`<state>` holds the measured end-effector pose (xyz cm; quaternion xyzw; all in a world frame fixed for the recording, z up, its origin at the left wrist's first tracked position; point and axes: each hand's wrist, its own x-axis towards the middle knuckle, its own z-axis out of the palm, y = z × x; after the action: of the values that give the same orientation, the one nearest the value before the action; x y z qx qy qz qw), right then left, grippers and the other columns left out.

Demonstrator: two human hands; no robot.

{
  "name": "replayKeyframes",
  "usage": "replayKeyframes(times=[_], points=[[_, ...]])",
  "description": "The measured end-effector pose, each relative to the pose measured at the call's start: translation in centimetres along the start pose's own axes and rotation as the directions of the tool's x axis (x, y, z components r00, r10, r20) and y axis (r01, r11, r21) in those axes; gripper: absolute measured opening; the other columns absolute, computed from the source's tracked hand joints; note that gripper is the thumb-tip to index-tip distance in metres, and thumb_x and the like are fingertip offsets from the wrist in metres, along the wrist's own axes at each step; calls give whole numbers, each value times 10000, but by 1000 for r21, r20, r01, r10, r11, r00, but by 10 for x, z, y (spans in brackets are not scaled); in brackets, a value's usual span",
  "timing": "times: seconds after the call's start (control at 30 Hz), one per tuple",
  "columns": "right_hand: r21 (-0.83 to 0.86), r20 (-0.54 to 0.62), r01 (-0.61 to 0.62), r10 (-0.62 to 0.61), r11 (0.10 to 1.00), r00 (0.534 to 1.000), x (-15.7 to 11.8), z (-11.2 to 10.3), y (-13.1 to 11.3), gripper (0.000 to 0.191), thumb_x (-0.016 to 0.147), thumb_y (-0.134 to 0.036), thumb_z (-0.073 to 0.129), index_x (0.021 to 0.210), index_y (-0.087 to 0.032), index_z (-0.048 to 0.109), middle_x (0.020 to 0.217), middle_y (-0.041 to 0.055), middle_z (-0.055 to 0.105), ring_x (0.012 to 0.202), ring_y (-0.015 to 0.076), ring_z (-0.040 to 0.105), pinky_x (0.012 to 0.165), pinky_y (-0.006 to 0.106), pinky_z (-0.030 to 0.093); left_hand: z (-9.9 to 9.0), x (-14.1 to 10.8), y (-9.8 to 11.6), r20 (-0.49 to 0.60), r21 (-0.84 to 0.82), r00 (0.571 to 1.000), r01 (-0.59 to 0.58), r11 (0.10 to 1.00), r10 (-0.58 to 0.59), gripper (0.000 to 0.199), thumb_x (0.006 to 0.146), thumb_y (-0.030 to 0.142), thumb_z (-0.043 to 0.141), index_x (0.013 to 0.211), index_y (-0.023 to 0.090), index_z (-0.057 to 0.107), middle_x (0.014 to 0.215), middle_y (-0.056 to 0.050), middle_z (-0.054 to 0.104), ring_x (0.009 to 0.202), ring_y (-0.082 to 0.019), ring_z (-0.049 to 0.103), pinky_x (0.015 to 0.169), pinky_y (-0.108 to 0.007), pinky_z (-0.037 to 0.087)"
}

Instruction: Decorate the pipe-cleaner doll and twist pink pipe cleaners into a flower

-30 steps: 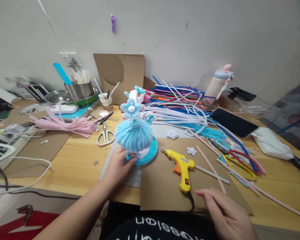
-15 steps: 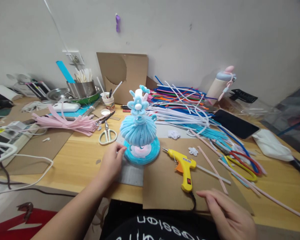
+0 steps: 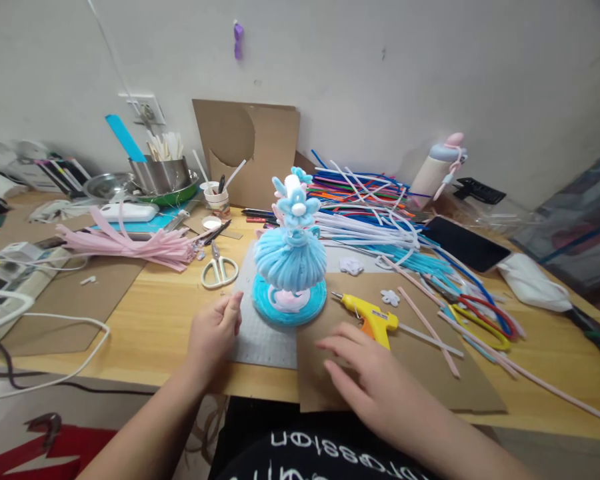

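A light-blue fluffy figure [image 3: 291,257] with a pleated skirt and flower shapes on top stands upright on a round blue base [image 3: 265,303] with a pink centre. Left of the base, my left hand [image 3: 215,333] is closed in a loose fist, apart from the figure; whether anything small is inside is hidden. My right hand [image 3: 367,373] hovers over the brown cardboard [image 3: 315,347], fingers spread and holding nothing. Just beyond it lies a yellow glue gun [image 3: 373,319], its handle partly covered by the hand. Two small white flower pieces [image 3: 390,297] [image 3: 351,266] rest near the gun.
White-handled scissors [image 3: 219,272] and pink strips [image 3: 130,239] lie to the left. Coloured pipe cleaners [image 3: 365,200] are heaped behind. To the right are a black phone [image 3: 465,244], yellow-handled scissors [image 3: 485,330] and a bottle [image 3: 436,170]. White cables [image 3: 93,320] cross the left side.
My right hand has moved left and forward, now partly covering the glue gun's handle. My left hand no longer reaches the base's edge and has curled closed. The view has shifted slightly.
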<state>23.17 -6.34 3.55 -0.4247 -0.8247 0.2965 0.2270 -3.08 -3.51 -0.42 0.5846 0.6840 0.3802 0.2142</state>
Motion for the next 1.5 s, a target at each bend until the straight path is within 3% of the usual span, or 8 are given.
replayKeyframes(times=[0.17,0.37,0.7,0.83,0.97,1.13,1.23,1.5], points=[[-69,-139,6,-15,998,990,64,36,-1,299,844,-95,463,1102,-173,592,1129,109,581,1053,210,533,892,357,428,8,3,-4,-45,-87,989,-148,985,144,260,850,330,510,1073,201,544,919,-36,636,802,-166,597,699,-290,466],[-283,-94,-146,124,948,988,94,57,7,171,867,-215,513,914,-171,672,894,96,640,904,231,555,721,307,378,16,-1,-13,104,41,923,-376,926,370,192,846,220,498,993,210,622,1143,-78,609,1107,-225,531,979,-434,406],[-525,-93,-102,63,845,994,94,68,1,252,914,-194,381,891,-139,626,850,119,645,799,230,571,637,308,323,18,-5,-9,159,107,910,-402,909,384,227,836,178,495,1027,211,612,1195,-77,589,1128,-230,525,994,-442,403],[-299,-187,-251,201,921,962,93,57,-2,235,916,-207,373,808,-154,575,798,102,621,777,212,555,640,297,334,17,-6,-10,156,99,907,-408,908,391,232,840,173,489,1037,214,604,1199,-73,580,1134,-230,515,991,-445,397],[158,-207,-308,336,938,919,80,43,-5,261,918,-285,350,690,-202,445,622,1,497,608,145,472,577,267,331,18,-4,-6,151,103,901,-424,900,408,242,833,184,510,1058,211,593,1173,-81,575,1115,-238,509,976,-444,394],[756,89,-331,411,565,907,52,42,-7,348,853,-496,451,681,-216,334,576,-75,357,436,68,317,414,205,224,23,10,11,214,75,879,-449,890,426,175,816,200,557,979,195,623,1041,-75,604,1005,-227,540,897,-398,431],[835,187,-376,436,403,881,35,39,-9,395,795,-542,540,692,-212,349,572,-86,354,409,46,291,384,182,182,28,25,17,262,77,882,-424,902,393,97,781,201,602,859,195,659,928,-58,614,917,-223,561,817,-369,449],[915,255,-358,420,186,871,-6,9,0,301,878,-481,487,799,-190,473,658,-41,471,464,51,391,441,184,283,36,44,17,313,125,892,-379,917,326,113,754,207,602,657,190,659,793,-52,626,827,-218,575,757,-338,442]])
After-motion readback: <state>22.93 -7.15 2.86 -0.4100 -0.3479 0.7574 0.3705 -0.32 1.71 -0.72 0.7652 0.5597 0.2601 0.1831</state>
